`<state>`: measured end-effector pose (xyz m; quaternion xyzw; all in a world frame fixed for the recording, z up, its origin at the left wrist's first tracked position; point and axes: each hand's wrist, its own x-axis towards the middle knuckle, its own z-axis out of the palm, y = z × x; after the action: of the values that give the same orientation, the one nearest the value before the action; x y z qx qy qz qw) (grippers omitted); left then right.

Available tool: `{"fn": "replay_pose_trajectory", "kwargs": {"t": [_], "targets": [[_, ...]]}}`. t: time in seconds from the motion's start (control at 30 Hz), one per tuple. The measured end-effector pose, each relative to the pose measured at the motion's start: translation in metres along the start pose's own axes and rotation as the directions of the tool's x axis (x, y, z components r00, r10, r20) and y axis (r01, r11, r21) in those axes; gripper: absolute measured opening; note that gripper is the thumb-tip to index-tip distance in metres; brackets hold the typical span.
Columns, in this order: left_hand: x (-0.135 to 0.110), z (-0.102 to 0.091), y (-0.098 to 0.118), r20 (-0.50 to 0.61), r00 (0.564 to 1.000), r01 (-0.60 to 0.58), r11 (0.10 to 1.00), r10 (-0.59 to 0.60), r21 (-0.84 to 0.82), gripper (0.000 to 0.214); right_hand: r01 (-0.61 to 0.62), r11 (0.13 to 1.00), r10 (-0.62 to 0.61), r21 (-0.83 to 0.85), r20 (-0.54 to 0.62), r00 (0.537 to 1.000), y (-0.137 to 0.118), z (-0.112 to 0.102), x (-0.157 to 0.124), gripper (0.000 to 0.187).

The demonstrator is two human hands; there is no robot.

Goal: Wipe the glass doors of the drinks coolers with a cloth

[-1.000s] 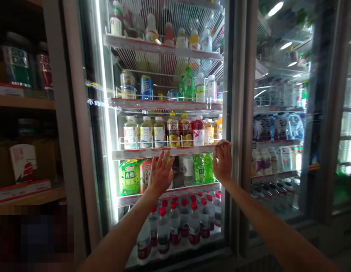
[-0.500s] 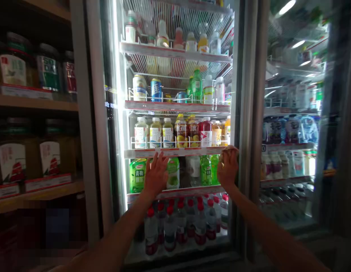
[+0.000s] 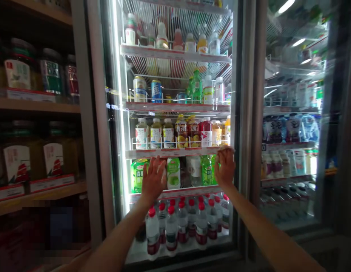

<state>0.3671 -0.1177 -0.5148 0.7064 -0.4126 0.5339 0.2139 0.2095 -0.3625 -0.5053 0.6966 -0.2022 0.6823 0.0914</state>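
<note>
Both arms reach forward to the glass door (image 3: 175, 109) of a lit drinks cooler. My left hand (image 3: 154, 179) is raised at the glass with its fingers spread and nothing in it; behind it stand green bottles on a lower shelf. Further right, my right hand (image 3: 225, 170) is bent over a crumpled pale cloth (image 3: 227, 149), of which only an edge shows above the fingers. That hand is near the door's right frame (image 3: 240, 132). Whether either palm touches the glass is hard to see.
Inside the cooler, a shelf edge (image 3: 178, 152) carries several tea and juice bottles, and red-capped water bottles (image 3: 171, 230) stand at the bottom. A wooden shelf (image 3: 36, 105) with dark jars is on the left. Another glass-fronted cooler (image 3: 291, 181) stands on the right.
My right hand has shifted slightly left along the door with the cloth. My left hand has moved a little left and down. The camera view has shifted slightly.
</note>
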Motion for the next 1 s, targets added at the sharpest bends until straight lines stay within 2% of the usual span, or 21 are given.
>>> {"fn": "replay_pose_trajectory", "kwargs": {"t": [0.07,0.17,0.2,0.27,0.33,0.37,0.4,0.43,0.5,0.53,0.6,0.63,0.67,0.73,0.77,0.83,0.9,0.93,0.97,1.0], "targets": [[0.003,0.002,0.004,-0.013,1.0,0.004,1.0,-0.004,-0.009,0.048,-0.043,0.999,0.043,0.006,-0.028,0.999,-0.001,0.001,0.009,0.045],[0.008,0.004,0.013,-0.016,1.0,-0.025,1.0,0.025,-0.009,0.05,0.126,0.991,-0.131,0.052,0.125,0.983,-0.039,0.003,-0.005,0.047],[0.009,0.004,0.014,-0.012,0.999,-0.034,0.999,0.034,-0.004,0.05,0.204,0.975,-0.217,0.084,0.186,0.958,-0.056,0.003,-0.014,0.048],[0.009,0.002,0.015,-0.003,0.999,-0.032,0.999,0.032,0.011,0.048,0.359,0.919,-0.392,0.165,0.28,0.876,-0.083,0.003,-0.031,0.05],[0.008,-0.001,0.009,0.002,1.0,-0.018,0.999,0.018,0.027,0.046,0.462,0.856,-0.516,0.231,0.318,0.795,-0.091,0.0,-0.04,0.051],[0.007,-0.002,0.005,0.003,1.0,-0.011,0.999,0.011,0.031,0.046,0.476,0.847,-0.53,0.236,0.32,0.785,-0.086,-0.002,-0.041,0.051],[0.005,-0.003,0.001,0.004,1.0,-0.005,0.999,0.005,0.034,0.046,0.461,0.86,-0.509,0.217,0.308,0.804,-0.076,-0.003,-0.038,0.05],[0.004,-0.004,-0.004,0.003,1.0,0.001,0.999,-0.001,0.037,0.046,0.414,0.893,-0.449,0.178,0.283,0.847,-0.063,-0.004,-0.033,0.048],[0.001,-0.005,-0.009,-0.005,1.0,0.017,0.999,-0.017,0.038,0.047,0.235,0.969,-0.246,0.081,0.185,0.951,-0.032,-0.004,-0.015,0.045],[0.001,-0.005,-0.01,-0.008,1.0,0.026,0.999,-0.026,0.038,0.048,0.131,0.99,-0.136,0.048,0.121,0.983,-0.02,-0.003,-0.006,0.044],[0.001,-0.003,-0.009,-0.011,0.999,0.047,0.998,-0.047,0.036,0.049,-0.004,0.999,0.003,0.033,0.025,1.0,-0.01,0.001,0.009,0.046],[0.001,-0.002,-0.008,-0.012,0.998,0.06,0.998,-0.06,0.034,0.05,-0.016,0.999,0.015,0.04,0.012,1.0,-0.014,0.002,0.012,0.047],[0.001,-0.002,-0.006,-0.011,0.997,0.07,0.997,-0.07,0.034,0.051,0.011,0.999,-0.013,0.052,0.026,1.0,-0.023,0.004,0.012,0.047],[0.002,-0.002,-0.004,-0.004,0.997,0.072,0.997,-0.072,0.037,0.051,0.136,0.987,-0.146,0.088,0.107,0.984,-0.052,0.007,0.003,0.048],[0.002,-0.004,-0.004,0.002,0.998,0.064,0.997,-0.064,0.04,0.05,0.21,0.971,-0.227,0.114,0.157,0.961,-0.068,0.008,-0.005,0.048],[0.003,-0.008,-0.007,0.015,0.999,0.047,0.998,-0.048,0.05,0.049,0.353,0.917,-0.39,0.184,0.242,0.888,-0.093,0.008,-0.022,0.048],[0.004,-0.013,-0.014,0.021,0.998,0.062,0.996,-0.064,0.067,0.049,0.438,0.867,-0.493,0.238,0.278,0.824,-0.099,0.006,-0.032,0.048],[0.005,-0.016,-0.017,0.021,0.996,0.08,0.994,-0.082,0.077,0.049,0.444,0.863,-0.5,0.242,0.277,0.82,-0.094,0.004,-0.033,0.047],[0.005,-0.018,-0.021,0.024,0.995,0.098,0.991,-0.101,0.086,0.049,0.42,0.879,-0.47,0.225,0.262,0.843,-0.085,0.003,-0.031,0.046],[0.006,-0.02,-0.024,0.027,0.993,0.113,0.989,-0.116,0.093,0.049,0.365,0.911,-0.404,0.193,0.233,0.885,-0.073,0.003,-0.027,0.045]]}}
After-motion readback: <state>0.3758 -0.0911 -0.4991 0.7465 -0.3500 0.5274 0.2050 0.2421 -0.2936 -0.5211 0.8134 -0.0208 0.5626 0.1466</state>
